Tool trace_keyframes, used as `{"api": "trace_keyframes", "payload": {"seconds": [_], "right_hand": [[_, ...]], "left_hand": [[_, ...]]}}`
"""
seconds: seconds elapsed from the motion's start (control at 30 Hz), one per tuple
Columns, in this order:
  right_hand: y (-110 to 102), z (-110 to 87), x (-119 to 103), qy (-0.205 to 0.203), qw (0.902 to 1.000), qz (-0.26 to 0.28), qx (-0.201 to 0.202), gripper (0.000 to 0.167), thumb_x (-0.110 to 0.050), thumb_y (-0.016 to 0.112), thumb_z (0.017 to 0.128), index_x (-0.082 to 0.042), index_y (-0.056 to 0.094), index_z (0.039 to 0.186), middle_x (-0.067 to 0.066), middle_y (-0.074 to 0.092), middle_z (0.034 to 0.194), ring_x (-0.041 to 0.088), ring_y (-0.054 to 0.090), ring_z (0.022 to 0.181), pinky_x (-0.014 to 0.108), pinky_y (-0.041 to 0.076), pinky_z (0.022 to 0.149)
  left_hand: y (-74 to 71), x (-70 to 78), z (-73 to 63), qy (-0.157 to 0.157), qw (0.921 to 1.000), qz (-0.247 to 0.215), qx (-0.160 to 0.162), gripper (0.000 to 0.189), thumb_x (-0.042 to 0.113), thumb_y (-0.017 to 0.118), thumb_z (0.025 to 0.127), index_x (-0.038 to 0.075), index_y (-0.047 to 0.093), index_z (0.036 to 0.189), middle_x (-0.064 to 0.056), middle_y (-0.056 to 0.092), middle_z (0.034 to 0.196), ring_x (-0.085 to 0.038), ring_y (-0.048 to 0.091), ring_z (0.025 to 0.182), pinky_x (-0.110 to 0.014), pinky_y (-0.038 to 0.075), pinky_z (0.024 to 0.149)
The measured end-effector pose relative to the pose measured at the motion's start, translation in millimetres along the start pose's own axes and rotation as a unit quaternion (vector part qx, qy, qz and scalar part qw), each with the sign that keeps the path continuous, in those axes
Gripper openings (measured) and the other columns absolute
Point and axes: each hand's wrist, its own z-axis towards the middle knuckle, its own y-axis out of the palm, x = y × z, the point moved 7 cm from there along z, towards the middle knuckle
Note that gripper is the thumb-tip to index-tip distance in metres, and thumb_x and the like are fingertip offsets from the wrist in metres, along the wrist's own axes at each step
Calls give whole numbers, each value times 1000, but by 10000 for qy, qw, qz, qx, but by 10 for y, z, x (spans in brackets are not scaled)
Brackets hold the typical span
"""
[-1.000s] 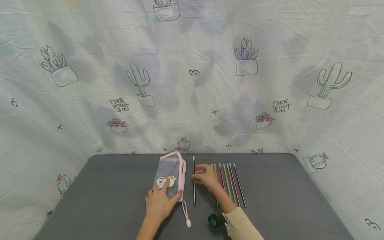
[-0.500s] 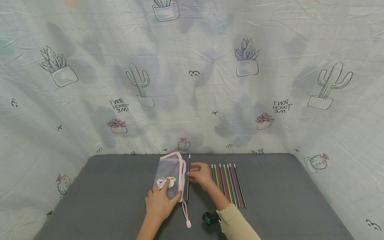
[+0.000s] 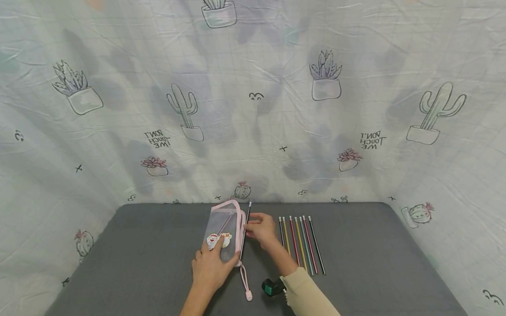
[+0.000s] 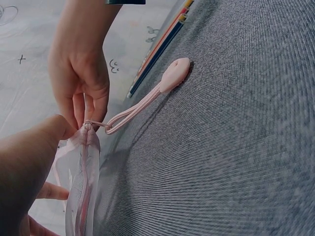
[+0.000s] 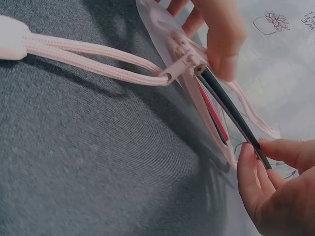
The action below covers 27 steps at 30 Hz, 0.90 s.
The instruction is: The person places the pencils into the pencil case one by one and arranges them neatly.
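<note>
A clear pencil case [image 3: 215,222] with pink trim lies on the table, its zipper open along the right side. My left hand [image 3: 211,266] holds its near end, thumb by the zipper and fingers over the sticker side. Between thumb and fingers my right hand [image 3: 260,230] pinches a black pencil [image 3: 245,237] with a white tip at its far end. In the right wrist view, the black pencil [image 5: 231,113] slants along the zipper opening, its flat near end by the pink zipper pull [image 5: 172,71]. Inside the case, a red pencil [image 5: 212,114] shows through the opening.
Several pencils [image 3: 302,245] in dark, yellow, red and teal lie in a row to the right, partly behind the right forearm. A pink cord [image 3: 244,283] trails from the zipper toward the front. A patterned cloth [image 3: 254,130] hangs behind the grey table [image 3: 378,274].
My right hand has carried the black pencil leftward to the case's zippered edge, and the pencil has tilted. The left hand and the case have stayed in place.
</note>
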Motion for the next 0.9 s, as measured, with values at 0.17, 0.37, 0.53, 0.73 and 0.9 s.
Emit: {"api": "trace_keyframes", "payload": {"seconds": [0.17, 0.37, 0.53, 0.73, 0.9], "right_hand": [[27, -26, 11, -12, 9997, 72, 220, 45, 15, 74, 86, 16, 63, 129, 32, 73, 105, 15, 71, 68, 30, 62, 64], [95, -68, 30, -13, 9996, 137, 242, 43, 16, 74, 86, 17, 62, 128, 31, 73, 102, 18, 73, 70, 32, 63, 65], [150, -58, 87, -84, 9995, 189, 227, 41, 16, 73, 86, 17, 64, 125, 27, 74, 99, 16, 71, 68, 31, 63, 63], [191, -42, 105, -171, 9996, 58, 208, 39, 14, 74, 87, 15, 66, 125, 27, 75, 99, 16, 71, 65, 32, 63, 62], [220, -27, 95, -247, 9995, -155, 151, 36, 13, 73, 87, 15, 67, 123, 26, 76, 98, 15, 71, 65, 31, 62, 61]], "left_hand": [[-6, -5, 0, 8, 10000, 11, 26, 77, 65, 68, 89, 14, 62, 147, -36, 57, 131, -51, 60, 105, -68, 48, 87], [-14, -3, -5, 1, 10000, -37, 19, 76, 64, 68, 89, 13, 63, 147, -35, 57, 129, -51, 60, 104, -67, 48, 87], [-9, -7, -4, -10, 10000, -85, 3, 76, 63, 69, 89, 13, 62, 147, -35, 57, 129, -51, 59, 104, -68, 47, 87], [6, -16, -1, 2, 10000, -83, 46, 76, 63, 69, 89, 13, 63, 146, -35, 57, 128, -51, 59, 103, -67, 47, 87], [16, -18, 1, -11, 10000, -55, 11, 77, 63, 69, 89, 13, 62, 147, -34, 57, 127, -50, 59, 103, -67, 47, 87]]}}
